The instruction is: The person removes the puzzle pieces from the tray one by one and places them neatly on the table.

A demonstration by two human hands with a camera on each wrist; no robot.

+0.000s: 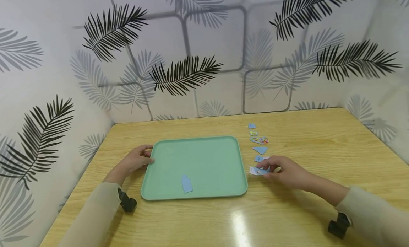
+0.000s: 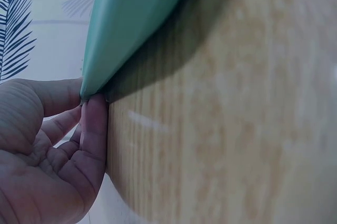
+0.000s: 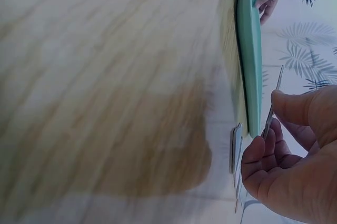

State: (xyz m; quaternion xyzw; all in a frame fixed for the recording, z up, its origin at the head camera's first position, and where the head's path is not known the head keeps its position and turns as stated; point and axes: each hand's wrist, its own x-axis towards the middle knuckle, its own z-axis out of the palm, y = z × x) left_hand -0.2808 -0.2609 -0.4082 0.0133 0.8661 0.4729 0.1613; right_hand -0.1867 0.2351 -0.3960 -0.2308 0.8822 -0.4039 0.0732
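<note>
A pale green tray (image 1: 207, 161) lies on the wooden table, one light-blue flat piece (image 1: 186, 184) near its front edge. My left hand (image 1: 137, 159) pinches the tray's left rim; in the left wrist view the thumb is on top and the fingers are beneath. Beside the tray's right edge, my right hand (image 1: 289, 172) pinches a thin flat blue printed piece, like a jigsaw puzzle piece (image 1: 262, 171), between thumb and fingers. Edge-on in the right wrist view, this puzzle piece (image 3: 279, 78) appears tilted off the table. A pale-edged piece (image 1: 252, 170) shows at its left.
Several irregular printed pieces line up along the tray's right side, among them a multicoloured piece (image 1: 259, 140) and a blue pointed piece (image 1: 260, 150). The wooden table (image 1: 319, 140) meets a leaf-patterned wall (image 1: 217, 87) at the back.
</note>
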